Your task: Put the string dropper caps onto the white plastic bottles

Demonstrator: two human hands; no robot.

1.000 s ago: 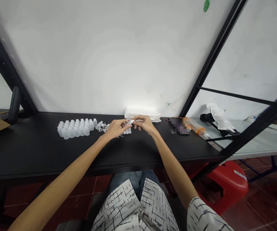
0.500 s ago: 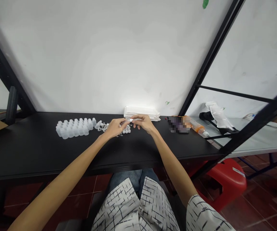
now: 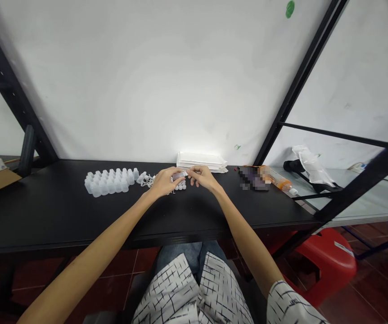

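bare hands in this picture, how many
2: the left hand and the right hand, at opposite ends of a small whitish item over the black table.

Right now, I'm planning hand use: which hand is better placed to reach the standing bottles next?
Likely the left hand: it is nearer the standing bottles, to its left, though it holds a small bottle; the right hand is farther away.

Centre frame, the left hand [image 3: 164, 182] holds a small translucent bottle [image 3: 178, 176] while the right hand [image 3: 202, 177] pinches its white end [image 3: 185, 173], above a black counter [image 3: 55, 216]. Whitish bottles [image 3: 109, 183] stand in rows at centre-left; a red stool [image 3: 337, 258] shows at lower right.
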